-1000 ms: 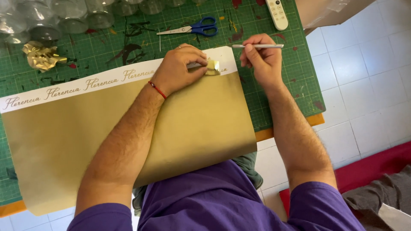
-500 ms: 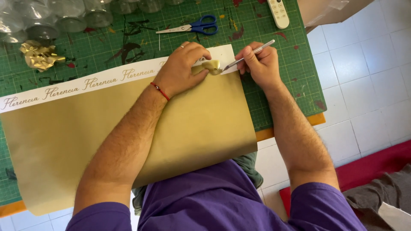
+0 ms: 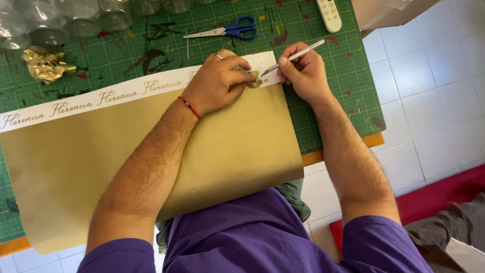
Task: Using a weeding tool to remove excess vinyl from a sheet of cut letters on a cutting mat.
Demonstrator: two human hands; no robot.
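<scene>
Gold paper sheet (image 3: 151, 167) with white printed border lies on green cutting mat (image 3: 333, 96), left hand (image 3: 217, 81) pinching small gold scrap (image 3: 254, 80), right hand (image 3: 303, 73) clamped on silver craft knife (image 3: 293, 56).

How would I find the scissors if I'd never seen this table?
Look at the green cutting mat covering the table, then along its far edge, beyond the gold paper sheet. The scissors lie flat there, the only thing with bright blue handles, left of a white remote.

The left hand (image 3: 218, 81) hides most of the small gold piece (image 3: 254, 79); the craft knife (image 3: 293, 56) tip is too small to tell; the clear jars (image 3: 60, 15) are cut off by the top edge.
</scene>
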